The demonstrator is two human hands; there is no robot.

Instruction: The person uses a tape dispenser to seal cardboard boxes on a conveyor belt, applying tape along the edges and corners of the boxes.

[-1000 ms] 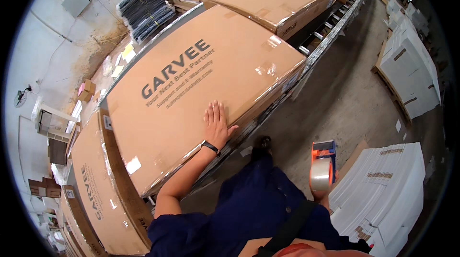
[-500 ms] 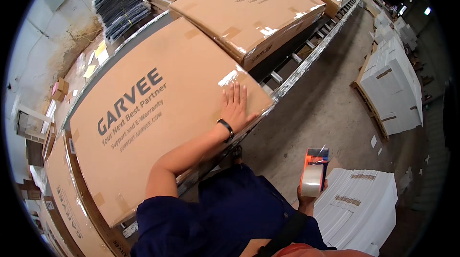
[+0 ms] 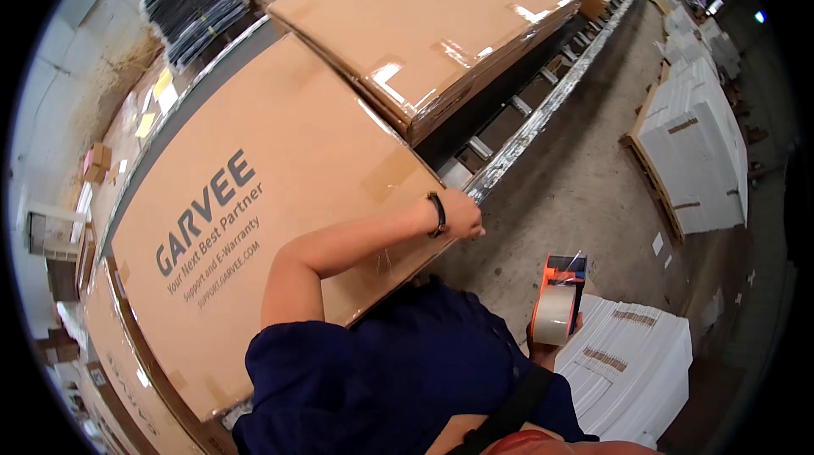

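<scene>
A large flat cardboard box (image 3: pixel 331 133) with dark print lies on the conveyor in front of me, its near edge overhanging the rail by my body. My left hand (image 3: pixel 463 215), a dark band on its wrist, is closed at the box's near right corner, with fingers curled down over the edge and the fingertips partly hidden. Low on the right, my right hand (image 3: pixel 543 351) is wrapped round an orange and dark tape dispenser (image 3: pixel 555 302) with a wide roll of clear tape. The dispenser is held away from the box.
A second cardboard box (image 3: pixel 424 22) sits against the first, farther along the roller conveyor (image 3: pixel 534 128). More cartons (image 3: pixel 127 362) stand at lower left. White flat stacks (image 3: pixel 627 362) are beside my right hand and on a pallet (image 3: pixel 653 188). Dark sheets (image 3: pixel 191 10) are piled at upper left.
My left hand has gone from lying flat on the box top to curling over its near right corner. The box has shifted toward me over the rail. My right hand still holds the tape dispenser.
</scene>
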